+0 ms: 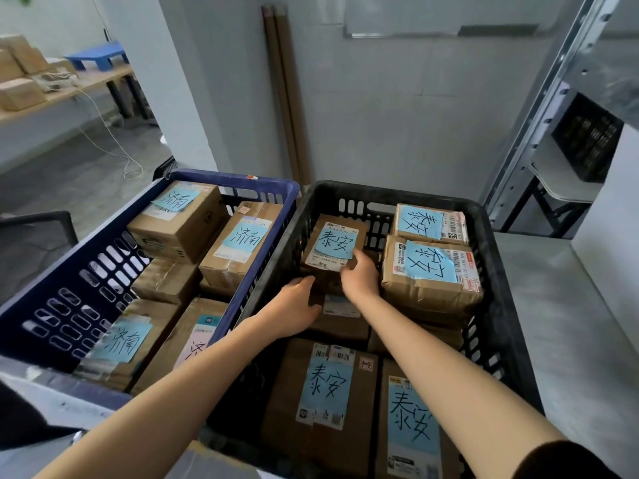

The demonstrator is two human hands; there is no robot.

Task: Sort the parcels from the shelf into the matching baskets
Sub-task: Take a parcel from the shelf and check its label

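HEAD VIEW

1. Parcel (333, 247): brown carton, blue note w/ black handwriting. It sits in the far-left corner of the black basket (387, 191), on top of other cartons. Label face is up and leans a little toward you. The label's long axis runs away from you and the writing reads upright to you.
2. Right grip (359, 274): fingers curled on the parcel's near-right corner, thumb on the label edge, holding it.
3. Left grip (297, 302): palm down, fingers curved vs. the near-left corner, also holding the parcel.
4. Black basket contents: two note-tagged cartons stacked at far right (430, 271), just beside the parcel, and two more along the near side (325, 392). All carry the same handwritten tag as the parcel.
5. Blue basket (242, 181): touches the black one on your left. Its cartons (176, 219) carry a different tag.
6. Room: grey floor (553, 323), pale wall. Cardboard tubes (283, 98) lean vs. the wall behind the baskets.
7. Shelf (553, 98): metal upright at right, w/ a dark crate (587, 140) on it.
8. Bench (69, 88): far left, w/ cartons and a blue stool (100, 57).
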